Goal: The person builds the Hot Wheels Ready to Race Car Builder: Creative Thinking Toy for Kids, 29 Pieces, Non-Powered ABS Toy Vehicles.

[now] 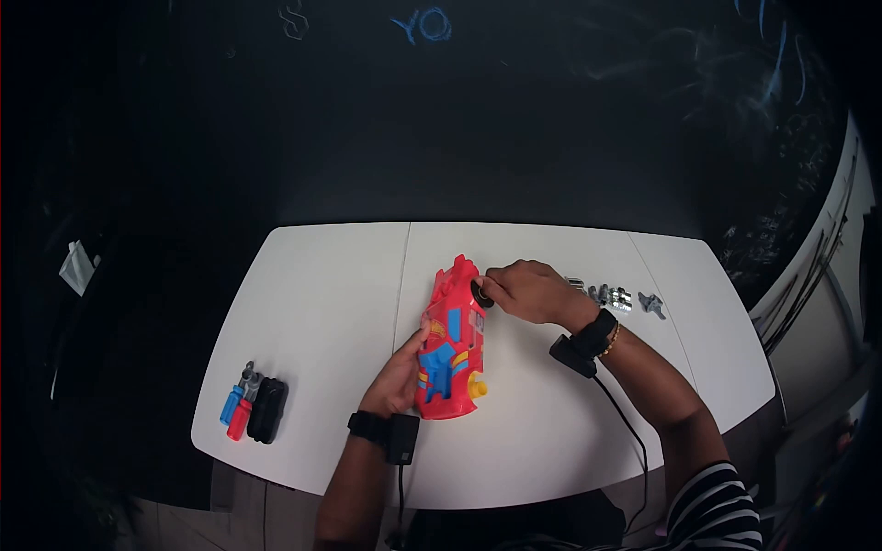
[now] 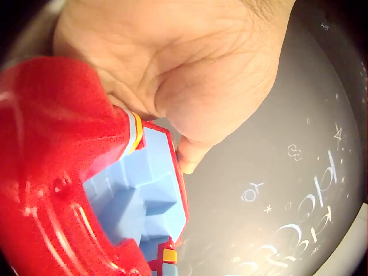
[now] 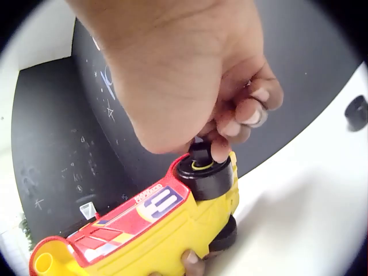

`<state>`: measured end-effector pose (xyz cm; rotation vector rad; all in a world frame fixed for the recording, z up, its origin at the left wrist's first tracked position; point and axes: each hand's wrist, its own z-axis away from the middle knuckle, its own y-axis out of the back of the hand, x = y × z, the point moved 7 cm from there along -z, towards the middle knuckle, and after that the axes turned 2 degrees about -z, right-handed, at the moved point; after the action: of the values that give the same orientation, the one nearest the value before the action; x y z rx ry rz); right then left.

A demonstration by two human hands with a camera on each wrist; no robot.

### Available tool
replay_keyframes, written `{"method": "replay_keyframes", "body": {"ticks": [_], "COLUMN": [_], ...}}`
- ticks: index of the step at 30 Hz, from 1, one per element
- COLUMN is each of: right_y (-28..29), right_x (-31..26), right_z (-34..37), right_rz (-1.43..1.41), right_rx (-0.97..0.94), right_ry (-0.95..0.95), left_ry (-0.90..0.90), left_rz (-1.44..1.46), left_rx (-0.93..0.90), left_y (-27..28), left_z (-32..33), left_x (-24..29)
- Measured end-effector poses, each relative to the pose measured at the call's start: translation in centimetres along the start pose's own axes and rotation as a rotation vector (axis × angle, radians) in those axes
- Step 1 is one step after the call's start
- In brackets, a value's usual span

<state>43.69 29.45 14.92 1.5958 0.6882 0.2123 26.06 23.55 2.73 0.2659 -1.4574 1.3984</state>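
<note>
A red toy race car point(image 1: 450, 321) with a blue cockpit point(image 2: 138, 190) and a yellow underside point(image 3: 167, 241) is held tilted over the white table. My left hand point(image 1: 395, 381) grips the car's side, its thumb along the cockpit edge in the left wrist view. My right hand point(image 1: 537, 292) is at the car's far right black wheel point(image 3: 207, 178). Its fingers pinch a small black piece point(image 3: 201, 152) on the wheel's hub, partly hidden by the fingertips. Another black wheel point(image 3: 224, 236) shows beneath the underside. Yellow axle stubs point(image 1: 477, 386) stick out at the car's near end.
Blue-handled point(image 1: 231, 404) and red-handled point(image 1: 239, 420) tools lie at the table's left beside a long black piece point(image 1: 266, 410). Chrome parts point(image 1: 620, 300) and a grey part point(image 1: 652, 306) lie at the right rear. A blackboard wall point(image 1: 487, 138) stands behind the table point(image 1: 312, 312).
</note>
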Motion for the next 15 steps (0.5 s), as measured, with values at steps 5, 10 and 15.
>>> {"method": "replay_keyframes", "body": {"ticks": [5, 10, 15], "right_y": [1.2, 3.0, 1.8], "right_x": [-0.3, -0.7, -1.1], "right_z": [-0.2, 0.6, 0.7], "right_rz": [0.097, -0.056, -0.022], "right_rx": [-0.093, -0.023, -0.161], "right_ry": [-0.210, -0.136, -0.128], "left_ry": [0.017, 0.006, 0.012], "left_rz": [-0.015, -0.001, -0.006], "left_rx": [-0.041, -0.026, 0.014], "left_y": [0.8, 0.8, 0.0], "left_z": [-0.6, -0.5, 0.1], "left_x": [-0.6, -0.5, 0.0]}}
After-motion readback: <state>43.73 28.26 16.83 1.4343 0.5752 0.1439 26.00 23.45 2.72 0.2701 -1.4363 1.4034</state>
